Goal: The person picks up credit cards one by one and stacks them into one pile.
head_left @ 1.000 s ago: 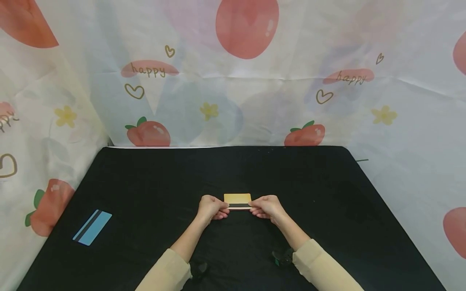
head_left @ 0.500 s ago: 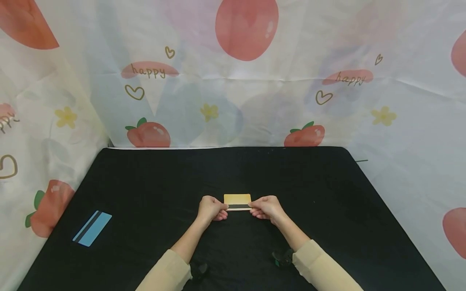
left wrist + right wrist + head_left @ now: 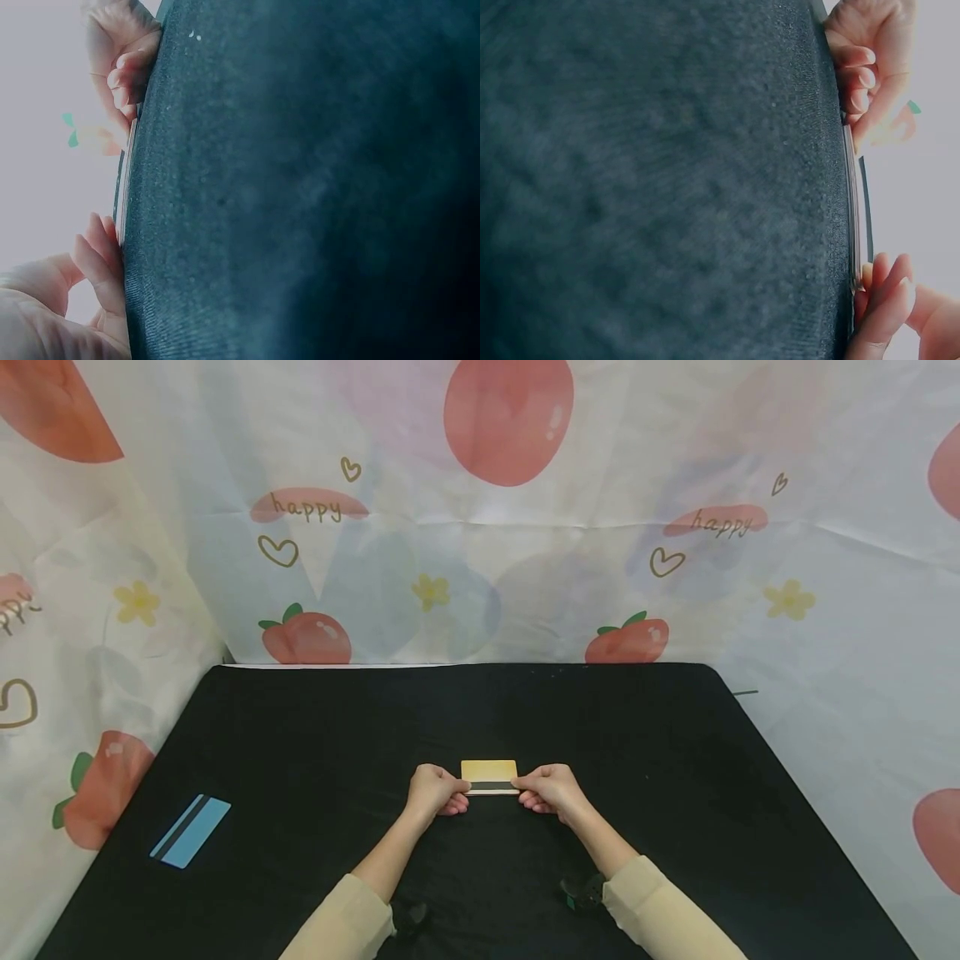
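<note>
In the head view a yellow card (image 3: 489, 770) with a dark stripe along its near side lies at the middle of the black table. From the side, its edge looks layered in the left wrist view, like a thin stack of cards (image 3: 127, 184). My left hand (image 3: 437, 790) pinches the left end, thumb at the near corner. At the opposite end my right hand (image 3: 553, 790) pinches the right near corner. Both hands rest low, by the tabletop. A blue card (image 3: 191, 831) with a dark stripe lies slanted, well to the left of my left hand.
The black cloth-covered table (image 3: 337, 718) has rounded far corners. A white curtain (image 3: 525, 560) printed with fruit, hearts and flowers hangs behind it and along the sides. Dark wrist devices (image 3: 583, 892) sit by the sleeves.
</note>
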`<state>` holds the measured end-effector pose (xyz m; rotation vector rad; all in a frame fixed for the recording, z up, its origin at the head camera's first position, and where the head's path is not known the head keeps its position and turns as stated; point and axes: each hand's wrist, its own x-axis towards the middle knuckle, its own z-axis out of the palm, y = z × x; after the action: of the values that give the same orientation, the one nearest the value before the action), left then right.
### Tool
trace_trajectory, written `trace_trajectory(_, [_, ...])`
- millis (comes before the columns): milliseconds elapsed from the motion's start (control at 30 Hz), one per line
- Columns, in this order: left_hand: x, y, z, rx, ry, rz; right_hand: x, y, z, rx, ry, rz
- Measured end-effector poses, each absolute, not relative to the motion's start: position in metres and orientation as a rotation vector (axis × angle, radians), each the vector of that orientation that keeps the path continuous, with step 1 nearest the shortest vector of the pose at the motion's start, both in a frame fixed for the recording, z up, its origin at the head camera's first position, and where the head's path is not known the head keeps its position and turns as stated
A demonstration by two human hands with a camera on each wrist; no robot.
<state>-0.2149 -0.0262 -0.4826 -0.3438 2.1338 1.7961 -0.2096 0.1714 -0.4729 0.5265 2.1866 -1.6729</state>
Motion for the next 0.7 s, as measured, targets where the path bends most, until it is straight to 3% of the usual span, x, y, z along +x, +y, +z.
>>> trace_trajectory(700, [-0.2128, -0.0267, -0.4813, -0.339, 2.102, 1.837, -0.211, 0.176, -0.4734, 0.486, 2.117, -1.681])
